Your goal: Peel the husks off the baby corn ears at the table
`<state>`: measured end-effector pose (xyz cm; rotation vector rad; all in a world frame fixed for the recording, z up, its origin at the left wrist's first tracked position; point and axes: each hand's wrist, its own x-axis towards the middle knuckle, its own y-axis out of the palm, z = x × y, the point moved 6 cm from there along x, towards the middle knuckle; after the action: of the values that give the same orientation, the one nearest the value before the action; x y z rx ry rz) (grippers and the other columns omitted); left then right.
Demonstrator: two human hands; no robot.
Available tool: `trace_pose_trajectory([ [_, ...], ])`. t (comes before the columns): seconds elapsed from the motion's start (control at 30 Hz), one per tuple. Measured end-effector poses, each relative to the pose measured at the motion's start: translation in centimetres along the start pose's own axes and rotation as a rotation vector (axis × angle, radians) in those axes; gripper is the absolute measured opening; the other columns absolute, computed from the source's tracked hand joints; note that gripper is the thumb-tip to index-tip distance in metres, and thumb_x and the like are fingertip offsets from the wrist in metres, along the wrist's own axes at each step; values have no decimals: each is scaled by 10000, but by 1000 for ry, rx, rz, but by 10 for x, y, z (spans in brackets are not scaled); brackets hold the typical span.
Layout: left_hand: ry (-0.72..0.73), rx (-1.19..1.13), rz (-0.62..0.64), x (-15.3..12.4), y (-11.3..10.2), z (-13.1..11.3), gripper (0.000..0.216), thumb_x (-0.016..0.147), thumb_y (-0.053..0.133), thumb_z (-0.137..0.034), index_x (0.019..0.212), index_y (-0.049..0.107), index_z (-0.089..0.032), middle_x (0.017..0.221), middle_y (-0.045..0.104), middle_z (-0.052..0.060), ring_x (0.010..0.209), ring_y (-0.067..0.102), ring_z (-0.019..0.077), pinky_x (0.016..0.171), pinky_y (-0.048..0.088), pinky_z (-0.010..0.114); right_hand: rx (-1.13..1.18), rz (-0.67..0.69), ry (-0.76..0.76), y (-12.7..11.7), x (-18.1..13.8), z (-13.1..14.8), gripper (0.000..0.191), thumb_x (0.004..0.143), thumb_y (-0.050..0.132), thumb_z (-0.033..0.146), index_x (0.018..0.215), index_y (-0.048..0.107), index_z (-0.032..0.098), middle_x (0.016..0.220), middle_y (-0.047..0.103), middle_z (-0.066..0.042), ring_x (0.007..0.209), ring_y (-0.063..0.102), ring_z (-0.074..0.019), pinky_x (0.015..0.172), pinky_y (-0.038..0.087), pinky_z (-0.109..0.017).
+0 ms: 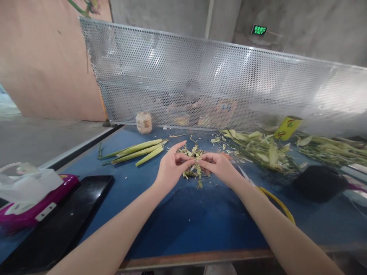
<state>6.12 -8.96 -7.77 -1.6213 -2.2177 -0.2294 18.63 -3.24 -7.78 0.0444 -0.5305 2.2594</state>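
My left hand [171, 168] and my right hand [219, 166] meet over the middle of the blue table [183, 217]. Both pinch a small greenish plant piece [197, 165] between thumb and fingers; the left index finger points up and away. Just under and behind the hands lies a small heap of pale green trimmings [192, 152]. A few peeled green stalks [137, 152] lie side by side to the left of my left hand.
A bigger pile of leaves and husks [263, 149] spreads at the right, with more [329, 151] beyond. A perforated metal screen [229, 84] walls the far edge, a jar [143, 122] at its foot. A black tray [77, 206], magenta object [31, 206], dark bowl [319, 182] and yellow cable [279, 204] are nearby.
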Motion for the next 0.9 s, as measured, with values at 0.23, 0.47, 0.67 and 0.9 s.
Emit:
trace_pose_trajectory([
  [0.23, -19, 70, 1, 1, 1, 5, 674, 658, 633, -258, 1254, 331, -167, 795, 668, 44, 602, 575, 115, 578, 462, 252, -37, -41, 22, -3, 2, -2, 231, 698, 583, 380, 716, 577, 149, 505, 454, 49, 448, 401, -65, 468, 339, -214],
  [0.47, -49, 75, -73, 4, -4, 9, 645, 651, 630, -243, 1218, 334, -165, 880, 644, 65, 717, 600, 142, 631, 480, 280, -141, -228, 88, -19, 7, -15, 271, 733, 526, 216, 988, 560, 131, 812, 636, -59, 622, 580, -114, 548, 446, -233],
  [0.67, -105, 49, -120, 6, -7, 15, 604, 651, 616, -243, 1177, 332, -158, 982, 593, 90, 715, 601, 144, 600, 495, 285, -572, -259, -51, -23, 0, 2, 219, 775, 486, 211, 960, 588, 153, 928, 648, -70, 803, 607, -151, 741, 458, -271],
  [0.9, 45, 222, -52, 4, -2, 4, 459, 728, 523, -250, 1146, 351, -170, 920, 582, 57, 730, 568, 129, 621, 473, 279, -1550, -306, 433, -56, -103, -3, 188, 804, 415, 224, 777, 575, 131, 792, 597, -157, 730, 594, -274, 594, 427, -356],
])
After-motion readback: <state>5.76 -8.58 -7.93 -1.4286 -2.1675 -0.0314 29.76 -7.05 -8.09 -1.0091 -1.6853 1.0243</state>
